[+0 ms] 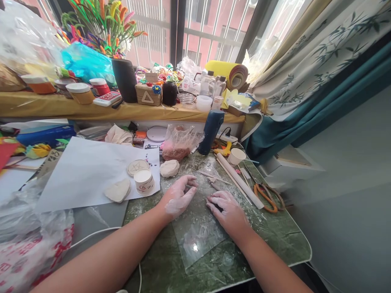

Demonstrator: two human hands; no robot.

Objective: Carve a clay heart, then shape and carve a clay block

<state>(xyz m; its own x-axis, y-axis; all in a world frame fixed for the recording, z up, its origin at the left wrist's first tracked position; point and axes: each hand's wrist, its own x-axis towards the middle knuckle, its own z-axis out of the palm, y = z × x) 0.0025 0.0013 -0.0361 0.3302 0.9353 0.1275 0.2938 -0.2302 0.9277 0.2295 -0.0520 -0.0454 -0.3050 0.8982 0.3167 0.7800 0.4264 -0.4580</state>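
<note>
My left hand (pixel 180 194), whitened with powder, hovers over or rests on the left part of a clear plastic sheet (pixel 194 258); its fingers are stretched out and hold nothing. At the sheet's right side my right hand (pixel 227 211) is also powdery, its fingers loosely bent and apart, with nothing visible in them. Just beyond the hands lie a small pointed tool with a clay-smeared end (pixel 213 183) and a thin pale stick (pixel 215 176). A lump of white clay (pixel 170 168) sits past my left hand.
White paper (pixel 82 175) on the left bears a flat clay piece (pixel 117 190), a white tub (pixel 144 182) and its lid (pixel 137 167). A bagged pink lump (pixel 177 148), blue bottle (pixel 211 132), rolling pin (pixel 240 180), paper cup (pixel 236 156) and orange-handled scissors (pixel 265 198) stand or lie beyond.
</note>
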